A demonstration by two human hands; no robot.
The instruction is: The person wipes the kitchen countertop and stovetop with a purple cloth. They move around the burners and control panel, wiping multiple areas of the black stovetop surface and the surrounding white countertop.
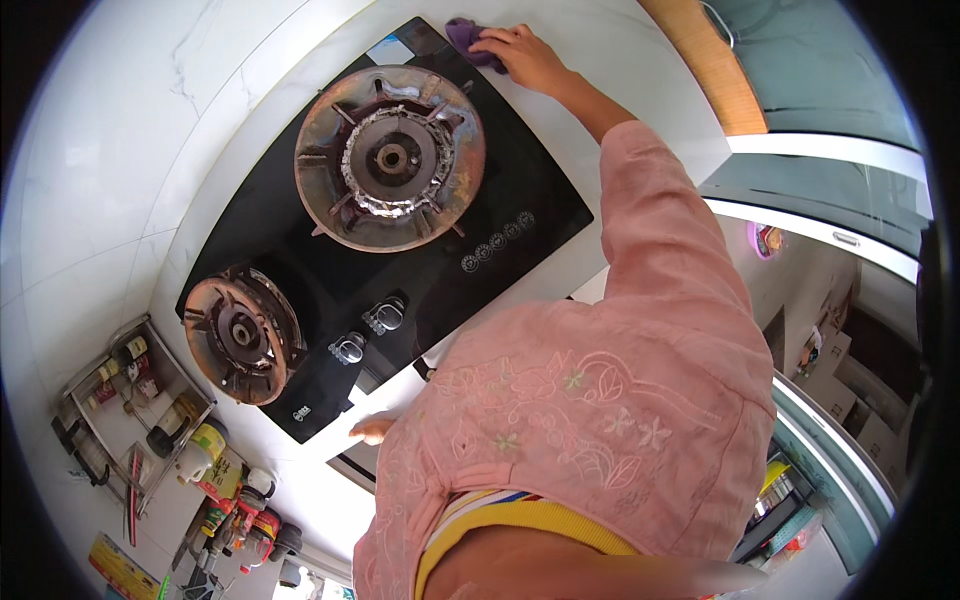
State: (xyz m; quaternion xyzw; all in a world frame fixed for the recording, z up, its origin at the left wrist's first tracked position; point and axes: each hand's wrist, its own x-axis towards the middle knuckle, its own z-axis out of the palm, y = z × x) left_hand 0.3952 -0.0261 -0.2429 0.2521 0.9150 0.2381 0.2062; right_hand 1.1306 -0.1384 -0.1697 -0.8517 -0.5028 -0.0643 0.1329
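My right hand (pixel 519 56) presses on a bunched purple cloth (pixel 477 45) lying on the white counter, beside the far right corner of a black glass gas cooktop (pixel 525 157). A large round burner with a rusty, stained metal drip ring (pixel 466 157) stands on the cooktop. Nearer the left end is a smaller burner with a rusty ring (pixel 201 319), tilted on its side or leaning. Two control knobs (pixel 387 313) sit by the front edge. My left hand (pixel 371 430) shows only in part near the cooktop's front edge, its fingers mostly hidden by my pink sleeve.
A metal rack (pixel 142 330) with bottles and jars stands left of the cooktop. Close by are a white jug (pixel 201 454) and several sauce bottles. A marble-patterned wall (pixel 112 150) runs behind. On the right are a wooden board (pixel 712 67) and a white-framed glass sliding door or window (pixel 825 157).
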